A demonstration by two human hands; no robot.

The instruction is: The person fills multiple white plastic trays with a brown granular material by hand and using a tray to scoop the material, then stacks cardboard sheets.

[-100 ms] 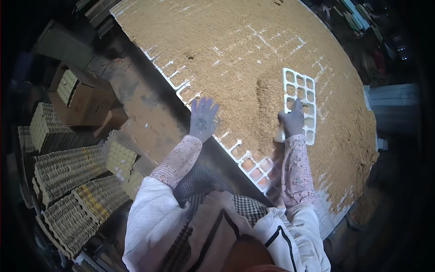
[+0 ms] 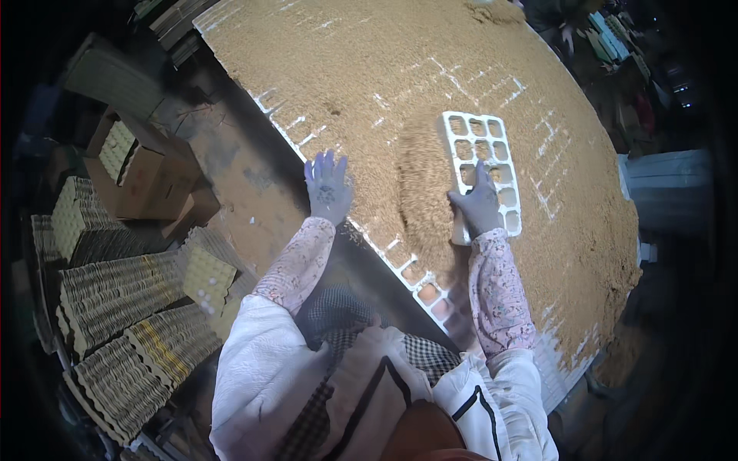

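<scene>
My right hand [image 2: 481, 203], in a grey glove, grips a white gridded plastic tray [image 2: 463, 127] lying over a wide bed of loose tan granular husk [image 2: 553, 276]. A streaked ridge of husk [image 2: 423, 184] lies just left of that tray. My left hand [image 2: 329, 192], also gloved, rests with fingers spread on the husk near the bed's left edge. Below it along that edge, white grid cells [image 2: 403, 261] show through, the lowest holding brownish, egg-like round things [image 2: 428, 293]. White grid lines show faintly elsewhere through the husk.
On the left are stacks of fibre egg trays [image 2: 115, 292], an open cardboard box [image 2: 142, 180] with trays inside, and a pale tray [image 2: 204, 273] with small white pieces. A dirt floor [image 2: 238, 177] runs beside the bed. Pale sheeting [image 2: 665, 192] and dim clutter [image 2: 611, 38] are at the right.
My right hand and the white tray have moved left, with the husk shifting ahead of the tray. My left hand has moved slightly up and left, fingers still spread.
</scene>
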